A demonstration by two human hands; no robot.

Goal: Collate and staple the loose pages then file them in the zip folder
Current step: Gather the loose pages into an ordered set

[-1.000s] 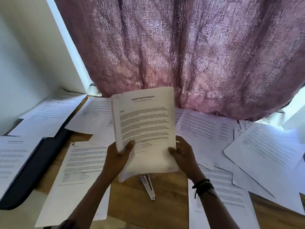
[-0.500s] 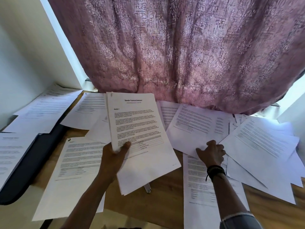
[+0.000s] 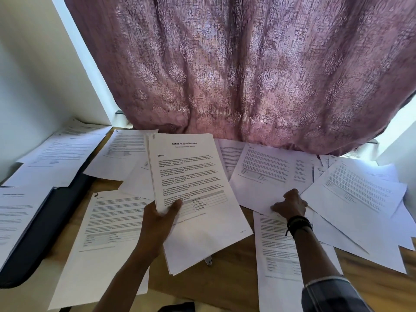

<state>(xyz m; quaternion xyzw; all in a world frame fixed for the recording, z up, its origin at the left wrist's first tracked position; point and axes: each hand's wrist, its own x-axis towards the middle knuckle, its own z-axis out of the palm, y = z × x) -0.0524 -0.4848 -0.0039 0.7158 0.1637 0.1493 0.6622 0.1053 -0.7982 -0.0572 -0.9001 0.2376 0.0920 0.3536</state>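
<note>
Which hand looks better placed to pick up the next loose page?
The right hand: it grips the edge of a sheet lying on the table, while the left hand is full, holding the stack.

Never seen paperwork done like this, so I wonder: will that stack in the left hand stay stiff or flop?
Probably floppy: the left hand grips the stack at one edge only, while the right hand pinches a sheet. Likely light, since one hand carries it. Its pages may slip apart; the lower edges look fanned.
</note>
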